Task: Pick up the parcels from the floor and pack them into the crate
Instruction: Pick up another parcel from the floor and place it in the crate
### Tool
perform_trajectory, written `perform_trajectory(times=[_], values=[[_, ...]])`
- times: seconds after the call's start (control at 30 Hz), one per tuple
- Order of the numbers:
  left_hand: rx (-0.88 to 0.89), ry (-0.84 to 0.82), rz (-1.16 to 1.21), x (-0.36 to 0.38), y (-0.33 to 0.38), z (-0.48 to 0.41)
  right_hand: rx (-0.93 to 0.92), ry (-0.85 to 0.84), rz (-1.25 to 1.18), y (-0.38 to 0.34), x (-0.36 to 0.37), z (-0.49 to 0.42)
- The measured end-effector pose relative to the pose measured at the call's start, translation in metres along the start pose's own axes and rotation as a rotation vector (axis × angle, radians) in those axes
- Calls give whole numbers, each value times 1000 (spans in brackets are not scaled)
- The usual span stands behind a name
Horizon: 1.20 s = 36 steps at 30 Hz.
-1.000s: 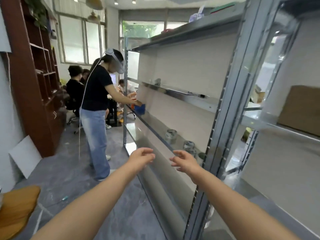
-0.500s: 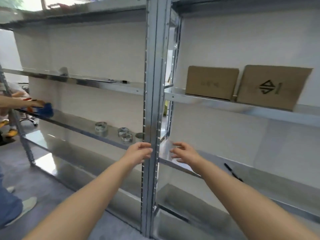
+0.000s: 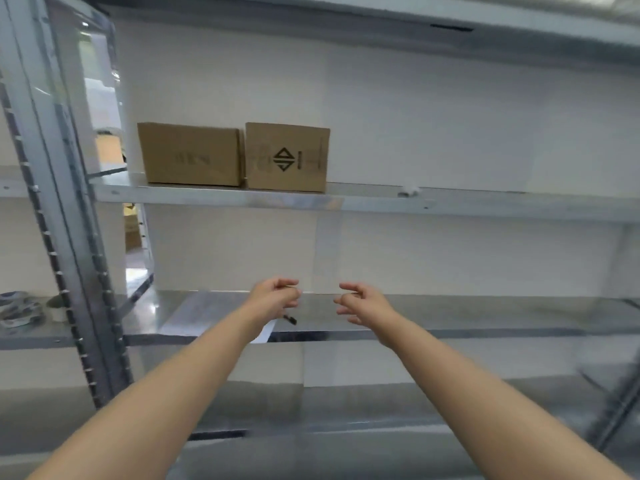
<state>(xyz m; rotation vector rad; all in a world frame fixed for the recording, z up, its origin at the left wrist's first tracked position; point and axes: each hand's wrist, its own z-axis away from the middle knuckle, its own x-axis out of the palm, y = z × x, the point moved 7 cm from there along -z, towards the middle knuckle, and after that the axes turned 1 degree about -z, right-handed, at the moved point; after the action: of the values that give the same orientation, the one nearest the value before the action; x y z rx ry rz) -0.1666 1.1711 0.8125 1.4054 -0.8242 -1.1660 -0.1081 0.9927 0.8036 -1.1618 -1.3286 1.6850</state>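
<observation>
Reaching forward, both bare arms stretch toward a metal rack (image 3: 62, 209). The left hand (image 3: 275, 297) and right hand (image 3: 360, 303) hover side by side above the middle shelf (image 3: 485, 332), apart, fingers loosely curled and gripping nothing. Two cardboard boxes (image 3: 188, 154) (image 3: 286, 156) stand touching at the left end of the upper shelf (image 3: 450, 204), the right one printed with a diamond logo. A small dark object (image 3: 290, 319) lies just below the left hand. Tape rolls (image 3: 19, 310) sit at far left. No crate in sight.
</observation>
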Motion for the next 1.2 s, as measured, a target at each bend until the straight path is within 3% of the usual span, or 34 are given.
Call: perform_trajectory(times=[0.33, 0.67, 1.03, 1.2], values=[[82, -283, -34, 246, 59, -1, 25, 266, -58, 60, -223, 63], [119, -473, -7, 434, 80, 13, 46, 495, -53, 120, -386, 113], [150, -705, -64, 566, 88, -15, 171, 734, -108, 174, -486, 146], [156, -906, -105, 633, 88, -19, 224, 892, -112, 194, -525, 151]])
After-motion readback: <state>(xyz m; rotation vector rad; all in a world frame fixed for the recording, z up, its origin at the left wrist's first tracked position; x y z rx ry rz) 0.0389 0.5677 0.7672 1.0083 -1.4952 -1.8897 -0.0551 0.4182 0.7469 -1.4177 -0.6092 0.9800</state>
